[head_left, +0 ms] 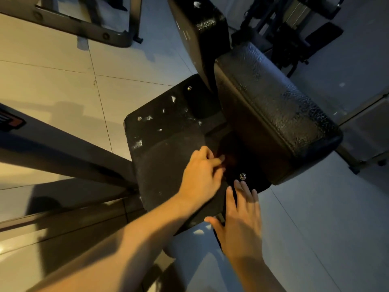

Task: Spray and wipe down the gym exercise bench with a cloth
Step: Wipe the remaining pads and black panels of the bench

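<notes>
The bench's black padded seat (pixel 273 114) runs up and to the right, with a second black pad (pixel 200 28) standing behind it. Below them lies a flat black plate (pixel 160 114) flecked with white spots. A dark cloth (pixel 168 169) is spread over the plate's near half. My left hand (pixel 200 178) rests on the cloth, and its fingers curl into the cloth's right edge, just under the seat. My right hand (pixel 242 220) lies flat with straight fingers on the plate's near right corner, close to a silver screw (pixel 243 176). No spray bottle is in view.
A grey steel beam (pixel 63 148) runs in from the left to the plate. Another frame (pixel 84 24) stands on the pale tiled floor (pixel 126 60) at top left. Dark gym machinery (pixel 305 28) crowds the top right, and a grey base (pixel 368 131) sits at right.
</notes>
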